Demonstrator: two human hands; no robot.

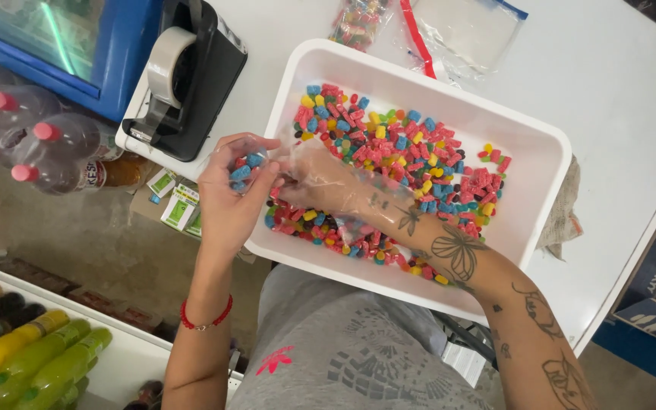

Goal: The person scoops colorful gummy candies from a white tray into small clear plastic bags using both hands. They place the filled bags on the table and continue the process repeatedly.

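Observation:
A white rectangular tray (540, 144) on the white table holds many small sugared candies (411, 152) in red, blue, yellow and green. My left hand (229, 193) holds a small clear plastic bag (246, 168) with a few blue and red candies inside, at the tray's left rim. My right hand (316, 178), covered by a loose clear plastic glove, pinches at the mouth of that bag, fingers closed against the left hand. The tattooed right forearm lies across the tray.
A black tape dispenser (184, 76) stands on the table's left corner. Clear zip bags (457, 34), one filled with candies (358, 19), lie behind the tray. Bottles with pink caps (24, 137) and yellow-green bottles (32, 357) are on the left.

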